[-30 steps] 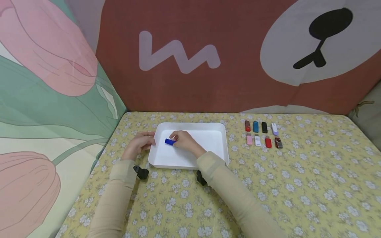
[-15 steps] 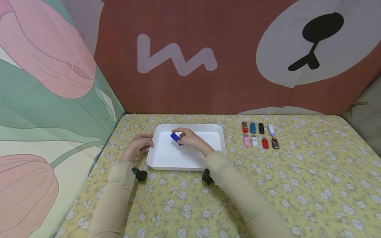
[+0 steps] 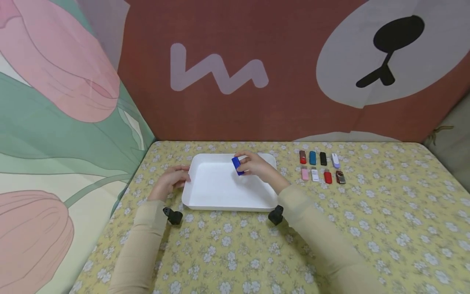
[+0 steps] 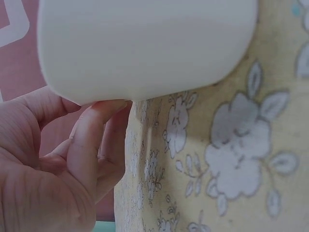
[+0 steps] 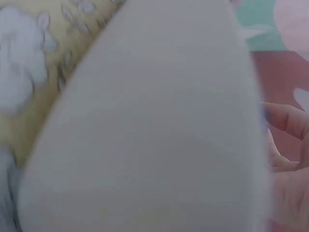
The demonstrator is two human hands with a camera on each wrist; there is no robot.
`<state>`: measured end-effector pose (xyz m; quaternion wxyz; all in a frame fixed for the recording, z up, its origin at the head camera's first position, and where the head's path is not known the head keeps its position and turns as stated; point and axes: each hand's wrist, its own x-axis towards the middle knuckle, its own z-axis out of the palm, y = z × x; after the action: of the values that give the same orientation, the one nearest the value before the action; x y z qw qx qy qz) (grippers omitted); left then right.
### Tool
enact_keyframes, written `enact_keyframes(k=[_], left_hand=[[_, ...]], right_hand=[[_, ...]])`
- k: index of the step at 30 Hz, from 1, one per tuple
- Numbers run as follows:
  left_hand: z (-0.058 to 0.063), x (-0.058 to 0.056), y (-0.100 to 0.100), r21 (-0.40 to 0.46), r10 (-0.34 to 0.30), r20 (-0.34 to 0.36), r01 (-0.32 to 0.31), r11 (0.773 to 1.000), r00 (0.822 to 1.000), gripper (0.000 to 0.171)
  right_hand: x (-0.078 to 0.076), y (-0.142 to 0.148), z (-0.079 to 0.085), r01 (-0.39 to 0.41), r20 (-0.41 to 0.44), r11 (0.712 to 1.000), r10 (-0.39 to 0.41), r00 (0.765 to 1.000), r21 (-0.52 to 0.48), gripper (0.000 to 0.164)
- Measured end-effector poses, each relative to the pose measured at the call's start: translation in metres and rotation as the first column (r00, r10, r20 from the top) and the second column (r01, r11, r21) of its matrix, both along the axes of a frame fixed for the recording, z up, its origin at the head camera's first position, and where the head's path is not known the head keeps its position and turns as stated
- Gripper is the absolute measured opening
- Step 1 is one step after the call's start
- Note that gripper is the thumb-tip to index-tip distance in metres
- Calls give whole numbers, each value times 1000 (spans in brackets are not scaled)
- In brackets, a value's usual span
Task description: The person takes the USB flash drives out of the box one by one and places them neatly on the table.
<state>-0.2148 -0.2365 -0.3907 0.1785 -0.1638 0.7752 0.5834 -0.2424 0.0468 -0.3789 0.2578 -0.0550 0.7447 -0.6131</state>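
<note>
A blue USB flash drive [image 3: 237,165] is pinched between the thumb and fingers of my right hand [image 3: 255,165], over the right half of a white tray [image 3: 216,206]. The drive is tilted, its top end leaning left. At the tray's left side, my left hand [image 3: 169,181] holds the rim with bent fingers. In the left wrist view, the fingers [image 4: 87,140] meet the edge of the tray [image 4: 145,48]. The tray wall [image 5: 145,121] fills most of the right wrist view and hides much of the right hand [image 5: 289,159].
To the tray's right, several flash drives lie in two rows, among them a teal one [image 3: 312,158], a black one [image 3: 323,159], a pink one [image 3: 304,174] and a red one [image 3: 328,177]. A floral cloth [image 3: 227,261] covers the table. A printed curtain [image 3: 227,118] hangs behind it.
My right hand has lifted the blue flash drive from the tray's left part and carried it rightward, turning it more upright. The left hand stays at the rim.
</note>
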Motion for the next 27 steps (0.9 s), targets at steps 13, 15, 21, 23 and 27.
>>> enact_keyframes(k=[13,15,21,23,27], left_hand=[[0,4,-6,52,-5,-42,7,999,999,60],[0,5,-7,53,-1,-45,3,999,999,60],[-1,7,-8,50,5,-47,-3,999,999,59],[-2,6,-7,50,1,-50,2,999,999,59],[-3,5,-6,57,18,-47,-16,998,999,59]], right_hand=[[5,69,12,41,-40,998,-40,998,43,58],[7,81,11,40,-56,997,-36,998,60,57],[16,109,9,51,-84,994,-44,996,92,59],[19,116,9,49,-94,994,-40,995,95,58],[24,128,7,49,-110,991,-35,993,122,56]])
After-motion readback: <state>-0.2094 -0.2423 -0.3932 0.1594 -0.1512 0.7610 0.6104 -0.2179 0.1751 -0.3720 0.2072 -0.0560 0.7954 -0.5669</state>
